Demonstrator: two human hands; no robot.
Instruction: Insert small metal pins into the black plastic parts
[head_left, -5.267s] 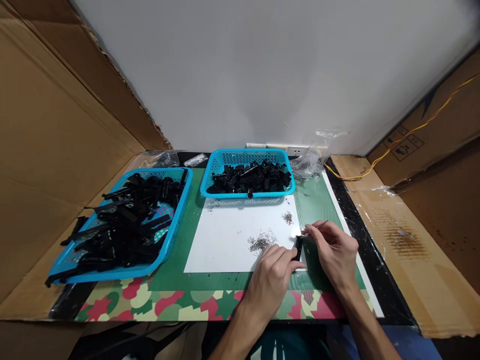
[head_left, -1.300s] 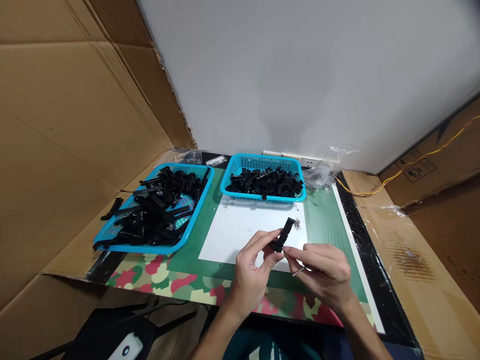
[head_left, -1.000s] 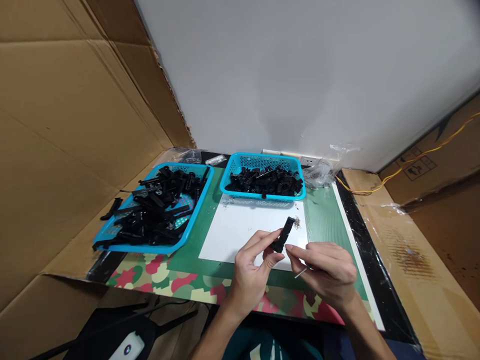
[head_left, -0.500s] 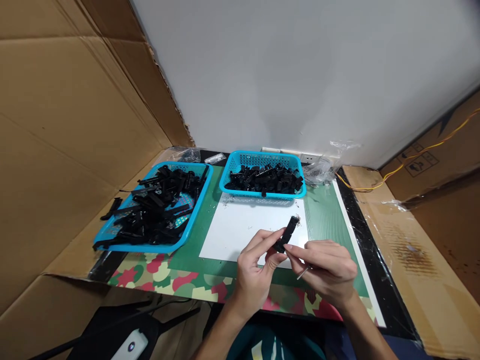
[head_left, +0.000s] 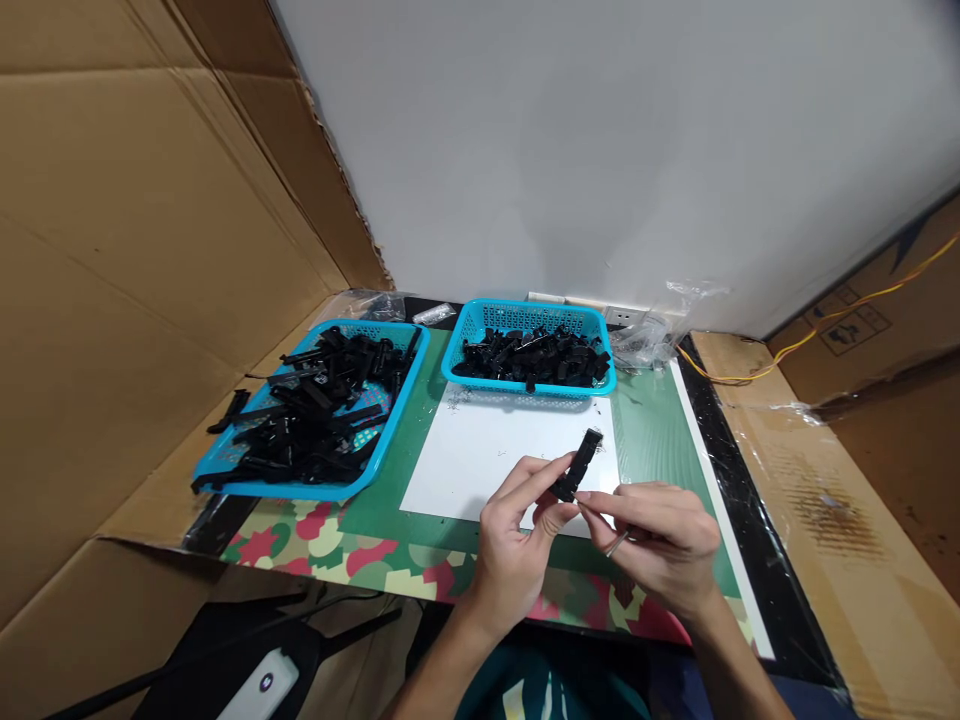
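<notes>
My left hand [head_left: 517, 525] is closed around the lower end of a narrow black plastic part [head_left: 584, 458], which tilts up and to the right above the white sheet [head_left: 480, 450]. Close beside it, my right hand [head_left: 660, 535] pinches a thin metallic rod [head_left: 618, 543] between thumb and fingers. The fingertips of the right hand are at the part's lower end; whether the rod's tip touches the part is too small to tell.
A blue basket [head_left: 360, 490] heaped with long black parts stands at left. Another blue basket [head_left: 529, 388] with smaller black pieces is at the back. Tiny bits [head_left: 456, 400] lie on the sheet. Clear plastic wrap [head_left: 645, 345] and yellow wires [head_left: 787, 350] are at right; cardboard [head_left: 150, 250] walls the left.
The rod in my right hand has changed its angle slightly, and the right fingertips have shifted a little at the part's lower end. My left hand keeps its hold.
</notes>
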